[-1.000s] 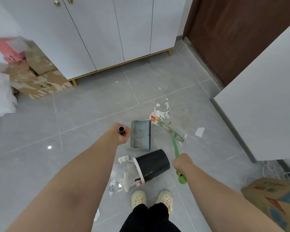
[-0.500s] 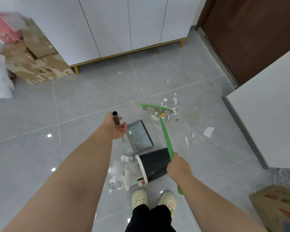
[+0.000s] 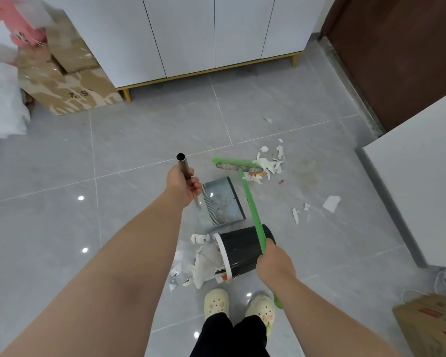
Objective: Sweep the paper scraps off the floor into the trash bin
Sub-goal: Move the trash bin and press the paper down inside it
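My left hand (image 3: 182, 183) grips the metal handle (image 3: 182, 164) of a grey-blue dustpan (image 3: 223, 200) that stands on the floor. My right hand (image 3: 274, 261) grips the green broom handle (image 3: 252, 210). The broom head (image 3: 238, 166) rests on the floor beyond the pan, against a pile of white paper scraps (image 3: 269, 164). A black trash bin (image 3: 242, 249) lies tipped on its side in front of my feet, with crumpled paper (image 3: 204, 261) spilling from its mouth. More scraps (image 3: 331, 203) lie to the right.
White cabinets (image 3: 191, 34) stand on gold legs at the back, a brown door (image 3: 397, 47) at the right. Cardboard boxes (image 3: 70, 91) and a white bag (image 3: 0, 104) sit at the left. A white counter (image 3: 422, 176) juts in at the right, another box (image 3: 430, 325) below it.
The broom head has swung from pointing away to lying crosswise behind the scrap pile. My left hand has tilted the dustpan handle, turning the pan slightly.
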Available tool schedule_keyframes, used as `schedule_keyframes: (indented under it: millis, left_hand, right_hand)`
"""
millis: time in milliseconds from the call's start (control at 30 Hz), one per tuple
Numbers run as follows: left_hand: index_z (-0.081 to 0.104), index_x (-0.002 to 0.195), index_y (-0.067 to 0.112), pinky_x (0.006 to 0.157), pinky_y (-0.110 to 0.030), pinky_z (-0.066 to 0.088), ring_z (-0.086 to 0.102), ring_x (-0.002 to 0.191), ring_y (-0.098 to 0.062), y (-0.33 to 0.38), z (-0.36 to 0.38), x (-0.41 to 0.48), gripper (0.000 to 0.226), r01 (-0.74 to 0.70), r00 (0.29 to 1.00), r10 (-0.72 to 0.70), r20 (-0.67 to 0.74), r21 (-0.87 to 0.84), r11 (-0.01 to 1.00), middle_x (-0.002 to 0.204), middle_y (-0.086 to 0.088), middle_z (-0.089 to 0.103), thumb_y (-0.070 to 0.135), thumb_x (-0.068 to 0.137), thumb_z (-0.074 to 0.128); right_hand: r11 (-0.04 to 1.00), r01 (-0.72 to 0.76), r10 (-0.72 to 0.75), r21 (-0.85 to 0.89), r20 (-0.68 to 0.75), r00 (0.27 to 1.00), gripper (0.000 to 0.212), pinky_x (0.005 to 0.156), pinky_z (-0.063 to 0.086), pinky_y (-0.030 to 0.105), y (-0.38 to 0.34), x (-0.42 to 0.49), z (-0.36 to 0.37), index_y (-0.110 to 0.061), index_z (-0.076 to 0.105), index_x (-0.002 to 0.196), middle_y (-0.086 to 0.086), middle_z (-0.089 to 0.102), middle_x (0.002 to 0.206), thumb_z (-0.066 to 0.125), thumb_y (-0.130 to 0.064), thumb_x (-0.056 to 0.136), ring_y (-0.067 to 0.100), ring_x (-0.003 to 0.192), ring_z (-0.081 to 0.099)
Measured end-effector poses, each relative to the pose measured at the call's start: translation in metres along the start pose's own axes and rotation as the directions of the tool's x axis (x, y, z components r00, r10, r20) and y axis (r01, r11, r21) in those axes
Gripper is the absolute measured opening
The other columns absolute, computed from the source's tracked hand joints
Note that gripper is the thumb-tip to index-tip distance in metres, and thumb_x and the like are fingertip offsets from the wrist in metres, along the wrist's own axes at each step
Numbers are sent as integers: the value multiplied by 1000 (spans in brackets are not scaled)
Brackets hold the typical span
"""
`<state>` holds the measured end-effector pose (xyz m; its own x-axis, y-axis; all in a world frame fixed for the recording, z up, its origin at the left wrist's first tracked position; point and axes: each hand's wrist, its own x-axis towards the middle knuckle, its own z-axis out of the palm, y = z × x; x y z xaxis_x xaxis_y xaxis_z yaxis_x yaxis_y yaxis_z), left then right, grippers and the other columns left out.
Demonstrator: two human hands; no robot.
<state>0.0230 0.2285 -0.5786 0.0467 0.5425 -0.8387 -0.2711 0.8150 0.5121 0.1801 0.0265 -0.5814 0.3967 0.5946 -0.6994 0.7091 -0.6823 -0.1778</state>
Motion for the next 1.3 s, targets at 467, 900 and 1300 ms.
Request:
schedule_keyframes:
  millis: [467,900,1300]
  left_hand:
    - [47,107,13,48,-24,39,44,53,-17,2,3,-3,27,-78,990,78,-114,2,997,74,-7,54,36,100,33]
    - [49,103,6,53,-26,46,54,60,-17,-141,-10,29,10,74,960,6,-281,271,960,77,-7,56,12,98,42]
    - [46,81,11,83,-33,45,46,89,-22,-317,-45,157,14,190,958,58,-280,773,605,67,1,38,13,95,49]
  right_hand:
    - [1000,-6,6,13,-27,1000,33,80,52,34,-25,17,-12,-8,45,128,10,61,111,44,-11,95,25,99,62]
    - [997,66,-63,31,-105,992,50,72,51,34,43,49,32,-12,27,146,12,63,100,40,-13,97,26,89,63]
    - [992,71,-52,109,-167,985,59,72,50,34,134,138,148,-20,12,153,11,63,96,37,-17,99,27,84,61]
